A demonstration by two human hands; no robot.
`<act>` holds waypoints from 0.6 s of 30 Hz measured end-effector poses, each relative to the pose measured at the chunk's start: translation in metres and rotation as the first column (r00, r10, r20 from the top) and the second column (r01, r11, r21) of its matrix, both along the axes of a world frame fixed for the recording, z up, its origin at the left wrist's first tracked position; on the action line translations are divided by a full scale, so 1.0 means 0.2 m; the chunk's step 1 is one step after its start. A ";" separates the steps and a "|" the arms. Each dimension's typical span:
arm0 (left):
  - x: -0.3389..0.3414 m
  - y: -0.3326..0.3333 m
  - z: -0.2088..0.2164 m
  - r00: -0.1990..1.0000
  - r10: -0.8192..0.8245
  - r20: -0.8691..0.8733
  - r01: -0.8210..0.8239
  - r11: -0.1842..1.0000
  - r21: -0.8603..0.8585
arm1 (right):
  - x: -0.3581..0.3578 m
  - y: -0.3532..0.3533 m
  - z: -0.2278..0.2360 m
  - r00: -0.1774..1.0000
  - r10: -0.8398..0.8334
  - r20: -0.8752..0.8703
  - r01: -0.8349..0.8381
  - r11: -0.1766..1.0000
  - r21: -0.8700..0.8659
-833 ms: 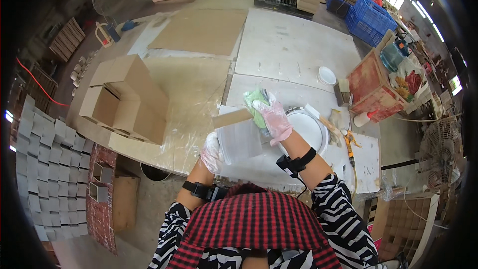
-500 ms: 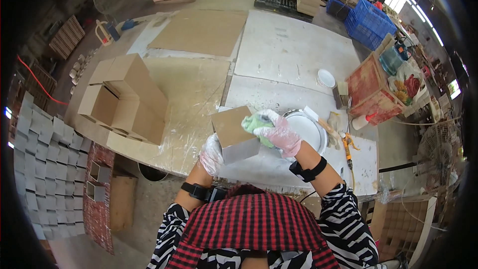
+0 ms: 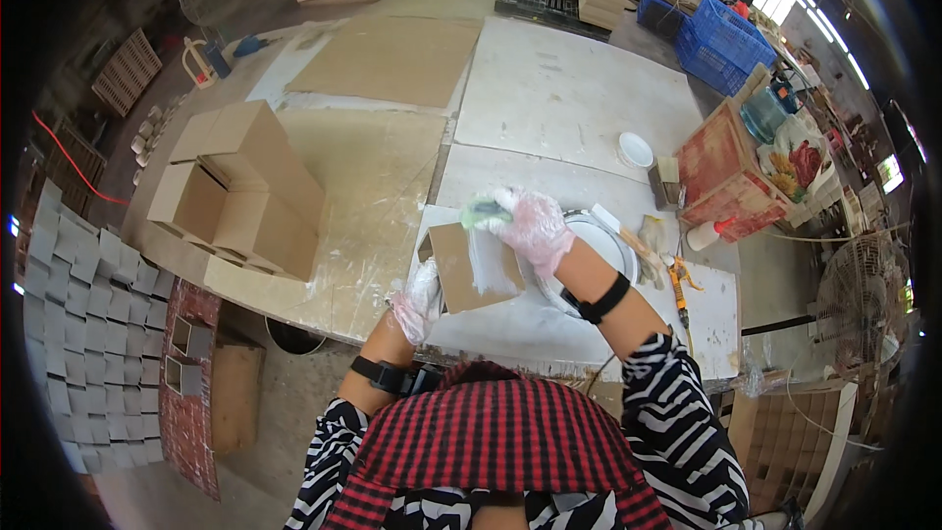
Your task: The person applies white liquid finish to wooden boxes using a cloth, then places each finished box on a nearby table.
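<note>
- We use the round white tub (image 3: 631, 273) on the tabletop (image 3: 383, 186) as our landmark.
- Left of the tub, we see the cardboard box (image 3: 453, 273) held tilted, its brown face streaked with white.
- Farther left of the tub, the gloved left hand (image 3: 416, 306) has its fingers closed on the box's left side.
- Over the tub's left part, the gloved right hand (image 3: 535, 229) has its fingers curled around a green cloth (image 3: 478, 212); the cloth is at the box's far edge, but we cannot tell whether they touch.
- At the tub's right rim lies a brush (image 3: 619, 229).
- Beyond the tub, we see a white bowl (image 3: 635, 149).
</note>
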State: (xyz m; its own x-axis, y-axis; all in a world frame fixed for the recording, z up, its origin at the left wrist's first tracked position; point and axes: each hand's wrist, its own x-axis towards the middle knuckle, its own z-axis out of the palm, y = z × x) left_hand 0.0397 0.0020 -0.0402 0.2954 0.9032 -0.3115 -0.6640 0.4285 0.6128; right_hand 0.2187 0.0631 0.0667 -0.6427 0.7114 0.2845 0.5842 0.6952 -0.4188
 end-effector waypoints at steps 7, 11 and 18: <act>-0.04 0.01 0.11 0.970 -0.156 0.186 0.149 0.987 0.054 | -0.09 -0.21 -0.07 0.929 0.318 0.186 -0.337 0.938 0.079; 0.00 -0.02 0.10 0.999 -0.033 0.039 0.033 0.999 0.013 | -0.12 0.02 0.01 0.961 0.251 0.114 -0.270 0.938 0.218; -0.17 0.07 -0.14 0.982 -0.141 -0.128 0.182 0.891 0.415 | -0.16 -0.15 0.02 0.894 0.427 0.137 -0.446 0.819 0.360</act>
State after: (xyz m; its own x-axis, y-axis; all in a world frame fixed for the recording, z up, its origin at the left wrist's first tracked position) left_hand 0.0057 0.0155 -0.0678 0.4372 0.8976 0.0568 -0.5396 0.2113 0.8150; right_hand 0.1865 0.0332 0.0702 -0.8801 0.1998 0.4307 0.1948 0.9792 -0.0562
